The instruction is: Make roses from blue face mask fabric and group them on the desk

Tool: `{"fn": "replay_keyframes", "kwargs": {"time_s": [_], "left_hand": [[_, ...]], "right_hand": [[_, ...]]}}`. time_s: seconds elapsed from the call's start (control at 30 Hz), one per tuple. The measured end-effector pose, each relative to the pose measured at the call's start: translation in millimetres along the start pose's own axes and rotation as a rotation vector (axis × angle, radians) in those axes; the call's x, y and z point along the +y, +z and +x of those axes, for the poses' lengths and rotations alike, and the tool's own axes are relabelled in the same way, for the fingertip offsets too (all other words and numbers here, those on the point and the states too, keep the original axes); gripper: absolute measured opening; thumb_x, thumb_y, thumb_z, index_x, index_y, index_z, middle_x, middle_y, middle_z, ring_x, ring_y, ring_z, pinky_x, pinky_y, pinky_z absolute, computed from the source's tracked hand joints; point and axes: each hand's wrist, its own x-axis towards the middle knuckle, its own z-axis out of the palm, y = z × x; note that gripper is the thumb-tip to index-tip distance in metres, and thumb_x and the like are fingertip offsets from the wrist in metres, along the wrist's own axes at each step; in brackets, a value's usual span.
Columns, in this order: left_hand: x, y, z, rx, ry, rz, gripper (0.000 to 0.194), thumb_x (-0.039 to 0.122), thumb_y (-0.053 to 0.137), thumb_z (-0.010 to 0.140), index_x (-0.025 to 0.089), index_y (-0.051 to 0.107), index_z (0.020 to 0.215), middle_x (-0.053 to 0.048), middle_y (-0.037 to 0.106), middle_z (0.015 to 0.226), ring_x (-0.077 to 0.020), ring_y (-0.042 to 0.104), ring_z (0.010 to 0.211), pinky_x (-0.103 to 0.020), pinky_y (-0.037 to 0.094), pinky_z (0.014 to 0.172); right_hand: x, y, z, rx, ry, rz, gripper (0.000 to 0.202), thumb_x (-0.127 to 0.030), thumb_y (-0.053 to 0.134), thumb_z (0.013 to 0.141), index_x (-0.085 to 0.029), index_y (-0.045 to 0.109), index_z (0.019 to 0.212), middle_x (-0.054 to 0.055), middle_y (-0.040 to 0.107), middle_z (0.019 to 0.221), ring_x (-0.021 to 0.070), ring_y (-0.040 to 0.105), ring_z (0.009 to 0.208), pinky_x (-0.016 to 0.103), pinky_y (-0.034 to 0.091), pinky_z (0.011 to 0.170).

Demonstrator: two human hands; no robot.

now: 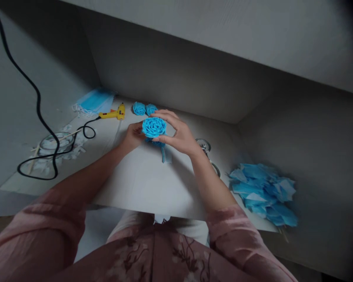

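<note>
A bright blue rolled flower, its ruffled layers facing up, is held between both hands above the white table. My left hand grips its left side, with the fingertips partly hidden behind the flower. On the other side, my right hand curves its fingers over the far rim and presses the thumb to the near edge. Just below the held flower, another blue piece shows in part, and a narrow blue strip sticks out toward me. Two more blue flowers sit beyond the hands at the table's back.
A yellow glue gun lies at the back left, its black cord looping down the left side. Near it are blue face masks and a round dish among white scraps. Scissors lie partly behind my right forearm. Blue sheets are heaped right.
</note>
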Motion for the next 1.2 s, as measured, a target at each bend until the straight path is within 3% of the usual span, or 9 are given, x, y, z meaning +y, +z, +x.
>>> {"fn": "replay_keyframes", "kwargs": {"time_s": [0.23,0.4,0.7,0.93,1.07,1.2], "left_hand": [[6.9,-0.5,0.6,0.018,-0.019,-0.055,0.041,0.049,0.098,0.058,0.021,0.082,0.083,-0.009,0.083,0.096,-0.0346,0.075,0.107,-0.051,0.058,0.108],[1.8,-0.2,2.0,0.05,-0.022,-0.037,0.044,0.054,0.097,0.058,0.02,0.081,0.08,-0.008,0.082,0.088,-0.0331,0.075,0.101,-0.051,0.059,0.102],[-12.3,-7.2,1.6,-0.038,0.045,0.019,0.043,0.056,0.093,0.068,0.018,0.08,0.082,-0.006,0.082,0.094,-0.031,0.073,0.117,-0.042,0.058,0.104],[-17.1,-7.4,3.3,-0.054,0.121,-0.007,0.038,0.052,0.095,0.069,0.021,0.083,0.087,-0.006,0.082,0.094,-0.028,0.075,0.095,-0.045,0.061,0.096],[-17.6,-8.2,3.7,-0.047,0.102,0.032,0.035,0.052,0.093,0.069,0.021,0.079,0.075,-0.004,0.078,0.081,-0.027,0.074,0.085,-0.044,0.061,0.09],[-9.5,-12.2,7.2,0.014,0.178,0.098,0.033,0.053,0.08,0.085,0.022,0.083,0.098,-0.008,0.082,0.107,-0.0272,0.074,0.107,-0.044,0.058,0.103]], "right_hand": [[-10.4,-9.7,1.3,-0.066,0.018,-0.035,0.097,-0.084,0.079,0.073,-0.033,0.061,0.154,0.009,0.061,0.16,0.0374,0.046,0.157,0.061,0.034,0.133],[-10.6,-12.8,0.2,-0.06,0.008,-0.036,0.094,-0.079,0.079,0.077,-0.033,0.059,0.156,0.008,0.061,0.16,0.0372,0.046,0.157,0.062,0.034,0.133],[-10.7,-7.8,-1.4,-0.046,0.005,-0.062,0.083,-0.071,0.074,0.088,-0.032,0.055,0.159,0.009,0.068,0.152,0.0362,0.055,0.15,0.06,0.04,0.13],[-8.0,-7.7,-2.7,-0.072,-0.034,-0.115,0.091,-0.073,0.07,0.091,-0.029,0.044,0.166,0.012,0.062,0.158,0.0364,0.053,0.151,0.06,0.039,0.129],[-5.7,-6.9,-3.0,-0.074,-0.052,-0.153,0.09,-0.07,0.068,0.094,-0.029,0.039,0.169,0.012,0.062,0.159,0.0366,0.053,0.151,0.06,0.037,0.13],[2.9,-7.1,-3.2,-0.054,-0.066,-0.25,0.081,-0.058,0.064,0.1,-0.032,0.035,0.17,0.009,0.061,0.159,0.0352,0.056,0.149,0.062,0.03,0.133]]}}
